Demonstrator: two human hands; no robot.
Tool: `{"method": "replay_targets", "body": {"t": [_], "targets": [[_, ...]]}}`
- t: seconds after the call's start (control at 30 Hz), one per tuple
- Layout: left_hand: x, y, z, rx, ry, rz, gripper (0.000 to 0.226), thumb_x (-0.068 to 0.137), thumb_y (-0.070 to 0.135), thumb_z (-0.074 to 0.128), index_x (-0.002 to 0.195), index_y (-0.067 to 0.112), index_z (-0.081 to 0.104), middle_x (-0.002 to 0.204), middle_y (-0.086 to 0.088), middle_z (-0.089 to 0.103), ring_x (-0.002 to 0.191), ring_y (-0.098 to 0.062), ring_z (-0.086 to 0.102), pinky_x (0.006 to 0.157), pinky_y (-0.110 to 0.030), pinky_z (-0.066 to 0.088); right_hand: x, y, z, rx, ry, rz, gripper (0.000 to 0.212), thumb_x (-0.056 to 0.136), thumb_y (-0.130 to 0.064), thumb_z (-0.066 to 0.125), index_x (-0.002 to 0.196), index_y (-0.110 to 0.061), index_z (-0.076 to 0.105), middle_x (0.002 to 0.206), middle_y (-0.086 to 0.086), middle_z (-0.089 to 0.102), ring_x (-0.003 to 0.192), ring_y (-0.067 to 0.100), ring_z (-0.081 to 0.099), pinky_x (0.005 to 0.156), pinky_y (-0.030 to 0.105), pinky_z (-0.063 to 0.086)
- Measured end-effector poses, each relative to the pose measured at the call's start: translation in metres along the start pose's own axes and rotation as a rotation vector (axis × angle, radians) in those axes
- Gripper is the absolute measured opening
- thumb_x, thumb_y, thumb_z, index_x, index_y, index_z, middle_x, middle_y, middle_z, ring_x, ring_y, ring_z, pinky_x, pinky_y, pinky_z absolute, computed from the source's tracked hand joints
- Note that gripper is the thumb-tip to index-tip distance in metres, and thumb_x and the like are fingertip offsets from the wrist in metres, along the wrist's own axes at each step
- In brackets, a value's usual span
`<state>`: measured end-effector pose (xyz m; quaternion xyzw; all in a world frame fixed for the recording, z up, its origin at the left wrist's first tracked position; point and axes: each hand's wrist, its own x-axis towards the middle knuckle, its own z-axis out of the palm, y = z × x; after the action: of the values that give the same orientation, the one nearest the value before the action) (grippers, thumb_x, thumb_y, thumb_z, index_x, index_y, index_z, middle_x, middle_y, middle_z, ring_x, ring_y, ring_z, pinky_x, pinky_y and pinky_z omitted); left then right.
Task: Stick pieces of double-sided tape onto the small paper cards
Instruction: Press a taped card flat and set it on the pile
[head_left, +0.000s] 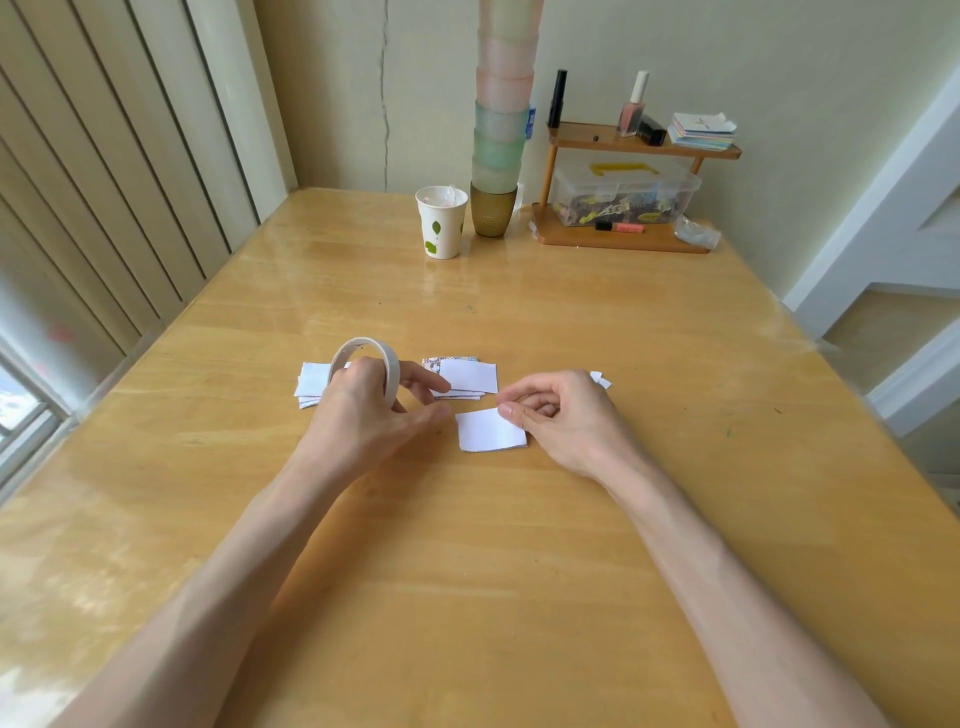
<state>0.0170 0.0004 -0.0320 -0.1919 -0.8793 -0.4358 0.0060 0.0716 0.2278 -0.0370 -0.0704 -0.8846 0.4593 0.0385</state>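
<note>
Probably a home room, wooden table (467, 571), stacked plastic cups (501, 135), small shelf (644, 143) with nail polish (632, 111)

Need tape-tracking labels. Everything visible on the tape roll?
The tape roll is a thin, off-white ring, papery-looking, with a slim wall. It stands on edge above the wooden table, in the grip of the left hand, whose fingers seem to pass through the hoop; its lower part is hidden behind them. A stack of white paper cards lies just behind it. No loose end shows.
</note>
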Motion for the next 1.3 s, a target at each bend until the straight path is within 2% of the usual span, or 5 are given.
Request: {"method": "replay_targets", "body": {"t": [0.5,0.77,1.07,1.2,1.3], "targets": [[-0.002,-0.001,0.006,0.071,-0.105,0.040,0.017,0.080,0.031,0.089,0.092,0.028,0.077,0.080,0.014,0.071,0.056,0.000,0.061,0.058,-0.013,0.042,0.004,0.001,0.000,-0.066,-0.012,-0.013,0.006,0.097,-0.027,0.074,0.098,-0.028,0.080,0.075,-0.012,0.065,0.056,-0.004,0.052,0.059,0.011,0.041],[0.000,-0.003,0.008,0.087,-0.103,0.055,0.016,0.081,0.033,0.088,0.092,0.028,0.078,0.080,0.014,0.070,0.056,-0.002,0.061,0.061,-0.022,0.044,0.004,0.000,0.001,-0.083,-0.010,-0.015,0.006,0.097,-0.027,0.074,0.096,-0.029,0.080,0.074,-0.013,0.065,0.057,-0.006,0.053,0.059,0.011,0.041],[-0.001,-0.001,0.008,0.075,-0.111,0.071,0.009,0.083,0.038,0.085,0.084,0.032,0.078,0.080,0.010,0.071,0.056,-0.005,0.059,0.060,-0.024,0.046,0.005,0.000,0.002,-0.097,-0.006,-0.027,0.006,0.096,-0.026,0.075,0.096,-0.027,0.081,0.069,-0.015,0.062,0.055,-0.006,0.053,0.059,0.013,0.041],[-0.004,0.002,0.011,0.067,-0.125,0.059,0.008,0.082,0.035,0.086,0.080,0.032,0.079,0.072,0.011,0.069,0.063,0.004,0.061,0.064,-0.023,0.045,0.005,-0.001,0.001,-0.100,-0.008,-0.031,0.006,0.096,-0.025,0.075,0.097,-0.025,0.081,0.068,-0.015,0.061,0.055,-0.007,0.053,0.056,0.010,0.039],[-0.004,0.002,0.013,0.068,-0.129,0.025,0.013,0.079,0.040,0.089,0.076,0.034,0.078,0.068,0.012,0.069,0.072,-0.001,0.067,0.069,-0.029,0.053,0.004,-0.001,0.002,-0.101,-0.007,-0.028,0.006,0.096,-0.025,0.075,0.097,-0.026,0.081,0.068,-0.016,0.061,0.055,-0.007,0.052,0.056,0.009,0.039]]}}
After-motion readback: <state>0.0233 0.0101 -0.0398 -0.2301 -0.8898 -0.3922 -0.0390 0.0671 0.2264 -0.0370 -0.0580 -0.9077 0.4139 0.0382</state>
